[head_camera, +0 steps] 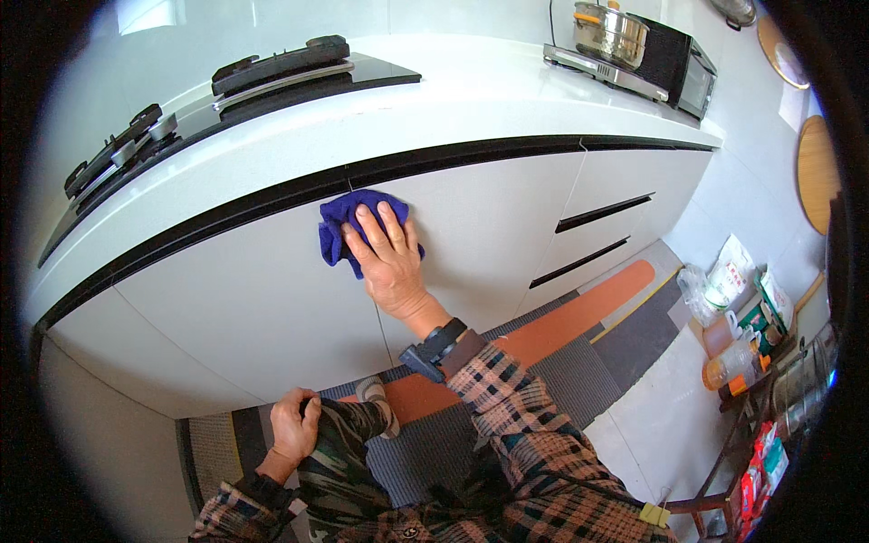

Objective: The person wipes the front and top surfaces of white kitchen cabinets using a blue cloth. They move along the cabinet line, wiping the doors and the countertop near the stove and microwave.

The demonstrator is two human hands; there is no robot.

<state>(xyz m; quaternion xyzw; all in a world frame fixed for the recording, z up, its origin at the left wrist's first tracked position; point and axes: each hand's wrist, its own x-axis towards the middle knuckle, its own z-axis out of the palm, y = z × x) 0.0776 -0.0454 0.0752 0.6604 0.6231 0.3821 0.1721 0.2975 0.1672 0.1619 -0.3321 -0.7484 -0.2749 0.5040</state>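
My right hand [394, 268] presses a dark blue cloth [339, 227] flat against a light grey cabinet door [468, 217], near the seam between two doors and just under the black handle channel [271, 201]. The fingers are spread over the cloth, and part of it is hidden under the palm. A black watch [434, 346] is on that wrist. My left hand [295, 422] rests on my bent knee in camouflage trousers [339, 441], its fingers curled loosely, with no object seen in it.
Above the doors, a white countertop [475, 102] carries a gas hob [380, 70], a steel pot [611, 37] and a black microwave oven [686, 68]. Drawers with black handles [604, 212] are to the right. A patterned mat [563, 370] covers the floor. Bottles [733, 363] and bags [730, 275] stand at the right.
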